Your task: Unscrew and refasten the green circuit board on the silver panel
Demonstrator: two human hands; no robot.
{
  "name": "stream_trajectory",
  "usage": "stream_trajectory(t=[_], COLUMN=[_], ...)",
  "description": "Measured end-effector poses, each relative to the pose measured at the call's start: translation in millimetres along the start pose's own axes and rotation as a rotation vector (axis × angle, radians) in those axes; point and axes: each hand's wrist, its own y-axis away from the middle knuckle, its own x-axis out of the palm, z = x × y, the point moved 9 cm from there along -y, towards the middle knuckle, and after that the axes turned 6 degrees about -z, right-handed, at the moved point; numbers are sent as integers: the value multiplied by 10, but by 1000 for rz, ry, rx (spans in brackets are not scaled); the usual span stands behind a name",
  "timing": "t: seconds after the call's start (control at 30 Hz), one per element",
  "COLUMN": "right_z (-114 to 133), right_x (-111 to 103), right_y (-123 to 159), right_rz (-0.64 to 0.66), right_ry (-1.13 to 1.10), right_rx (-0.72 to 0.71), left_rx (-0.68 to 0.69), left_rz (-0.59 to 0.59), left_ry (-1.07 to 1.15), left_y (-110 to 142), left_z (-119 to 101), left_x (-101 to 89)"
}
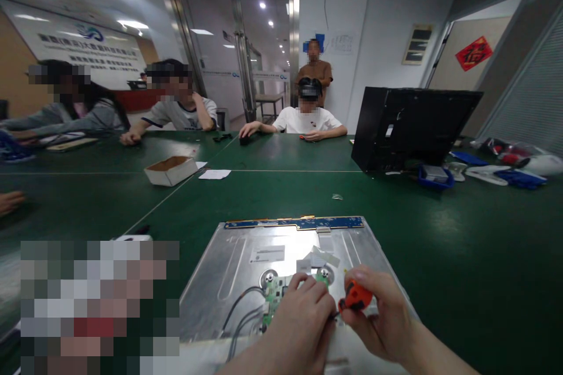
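Holding orange tool (359, 295), right hand (387, 317) near edge of panel (294, 243), tabletop (470, 263) beyond.

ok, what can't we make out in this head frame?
Head view, all:
- Orange screwdriver tip: hidden by the left hand.
- Part of the green circuit board: covered by that hand.
- White label print: too small.
- Another person's hand, far left: cut off by the edge.
- Lower left: pixelated.

The right hand (389, 319) grips an orange-and-black tool (359, 295) while the left hand (303, 312) partly covers a green circuit board (273, 291).
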Motion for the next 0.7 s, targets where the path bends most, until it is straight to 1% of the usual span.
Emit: stream_trajectory(t=[0.13, 0.33, 0.4, 0.57, 0.7], right_z=[-1, 24, 32, 56, 63], right_x=[36, 14, 16, 65, 76], right_y=[35, 51, 32, -79, -118], right_rz=[52, 50, 52, 87, 80], right_ry=[-3, 22, 25, -62, -67], right_rx=[16, 19, 9, 0, -4], left_rx=[-3, -7, -13, 3, -3], left_rz=[5, 14, 19, 36, 29], left_ry=[21, 1, -5, -20, -14], left_y=[7, -5, -13, -13, -2], left_z=[-14, -28, -25, -32, -22], left_x=[-19, -44, -46, -29, -20])
